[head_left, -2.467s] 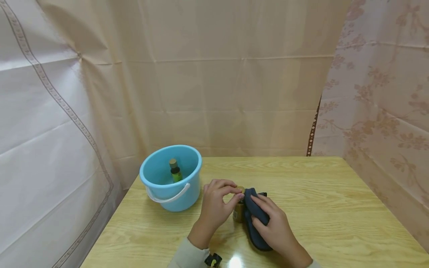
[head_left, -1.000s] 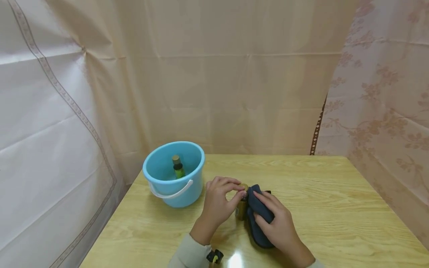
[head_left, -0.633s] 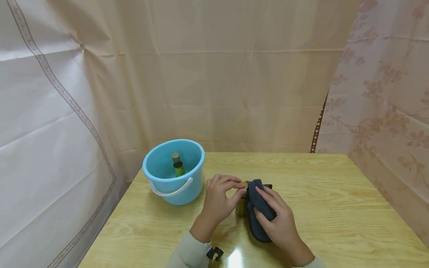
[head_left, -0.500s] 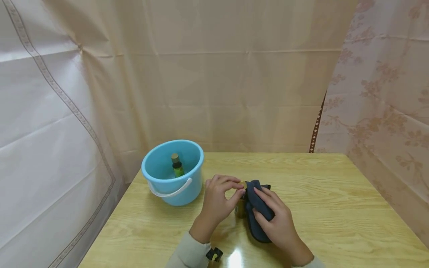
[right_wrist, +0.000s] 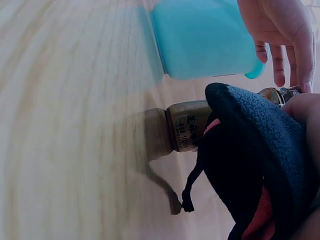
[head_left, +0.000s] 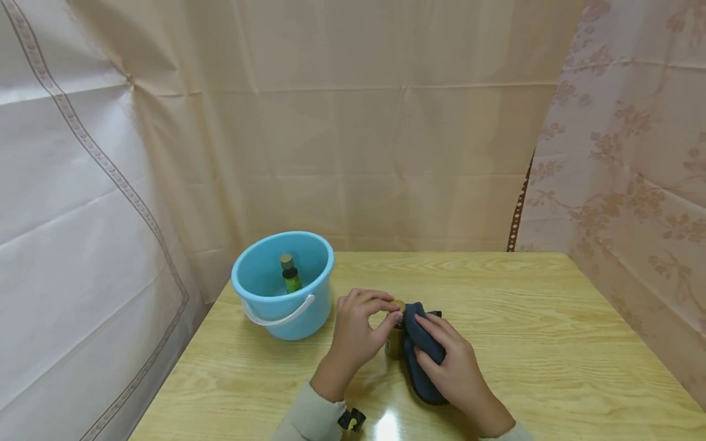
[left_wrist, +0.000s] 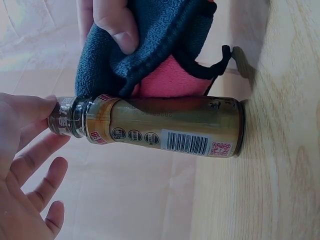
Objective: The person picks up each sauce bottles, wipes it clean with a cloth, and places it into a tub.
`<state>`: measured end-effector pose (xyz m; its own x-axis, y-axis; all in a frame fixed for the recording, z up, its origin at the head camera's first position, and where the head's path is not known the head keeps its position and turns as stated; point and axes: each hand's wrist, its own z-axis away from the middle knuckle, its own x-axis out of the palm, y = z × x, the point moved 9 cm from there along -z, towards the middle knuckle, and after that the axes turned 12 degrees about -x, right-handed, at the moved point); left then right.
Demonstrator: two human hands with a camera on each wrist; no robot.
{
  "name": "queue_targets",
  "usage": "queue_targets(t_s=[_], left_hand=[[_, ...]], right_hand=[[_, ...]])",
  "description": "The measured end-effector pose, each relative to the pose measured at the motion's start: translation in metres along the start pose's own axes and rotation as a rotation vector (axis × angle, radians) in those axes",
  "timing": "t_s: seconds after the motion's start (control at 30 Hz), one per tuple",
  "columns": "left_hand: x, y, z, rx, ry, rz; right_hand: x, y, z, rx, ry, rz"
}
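Little has shifted since the earlier frames: both hands stay at the small bottle, and only the right hand's cloth has slid slightly along the glass.

At the grip, the left hand [head_left: 357, 331] pinches the cap of the brown glass bottle [left_wrist: 165, 127] between thumb and fingertips, steadying it upright on the table. The right hand [head_left: 453, 372] has its fingers curled over a dark blue fleece cloth [head_left: 420, 352] with a pink lining, pressing it against the bottle's side at about 3 o'clock of the bottle. The label and barcode face the left wrist camera, and the base sits flat on the wood.

As a judgement, the wiping looks midway: the cloth covers one flank while the labelled side is bare. A second small bottle [head_left: 289, 275], green with a tan cap, already stands inside the light blue bucket [head_left: 287, 306] at 10 o'clock of the hands, so one piece seems dealt with and this one is left.

Outward, the pale wooden table [head_left: 551, 343] shows a glossy glare near its front edge. Beige and floral curtains [head_left: 386, 135] close off the room behind and to both sides.
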<state>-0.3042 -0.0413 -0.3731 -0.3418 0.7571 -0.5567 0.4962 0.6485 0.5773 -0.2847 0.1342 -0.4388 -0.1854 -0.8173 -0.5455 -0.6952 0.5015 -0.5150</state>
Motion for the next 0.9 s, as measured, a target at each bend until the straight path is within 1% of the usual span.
queue_targets(t_s=[0.17, 0.43, 0.53, 0.63, 0.73, 0.9], left_hand=[[0.001, 0.0, 0.0, -0.013, -0.012, -0.001], [0.001, -0.001, 0.001, -0.013, -0.012, -0.003], [0.0, -0.002, 0.0, -0.013, -0.012, 0.0], [0.0, -0.002, 0.001, -0.01, -0.013, 0.006], [0.001, -0.003, 0.0, -0.008, -0.02, 0.009], [0.002, -0.004, 0.001, -0.005, -0.028, 0.008]], right_hand=[[0.002, 0.004, 0.001, 0.02, -0.01, 0.001], [0.004, 0.01, 0.003, 0.058, -0.034, 0.011], [0.007, 0.013, 0.003, 0.096, -0.066, 0.01], [0.012, 0.017, 0.005, 0.14, -0.116, 0.022], [0.015, 0.019, 0.006, 0.166, -0.155, 0.035], [0.018, 0.023, 0.008, 0.2, -0.182, 0.033]])
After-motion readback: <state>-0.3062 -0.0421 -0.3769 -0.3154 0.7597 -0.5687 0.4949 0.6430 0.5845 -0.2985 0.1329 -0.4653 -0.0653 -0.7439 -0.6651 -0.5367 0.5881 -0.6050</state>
